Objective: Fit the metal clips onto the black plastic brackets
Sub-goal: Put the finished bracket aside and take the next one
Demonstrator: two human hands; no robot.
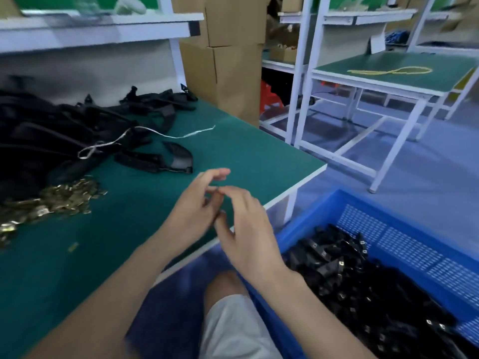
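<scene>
Left grip (193,211): a bare hand, fingertips blurred.
Right grip (248,229): a bare hand, its back in view.
Forearms (116,281): bare from each grip to the picture's lower edge.
Shorts (233,330): light grey cloth, below the grips.
Knee (223,283): bare, between the shorts' hem and the grips.

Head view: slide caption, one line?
Left hand and right hand meet over green table; metal clips piled left, black brackets in blue crate right.

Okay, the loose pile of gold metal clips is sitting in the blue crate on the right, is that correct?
Not quite. The head view shows the gold metal clips piled on the green table, at the left. The blue crate on the right holds black brackets.
</scene>
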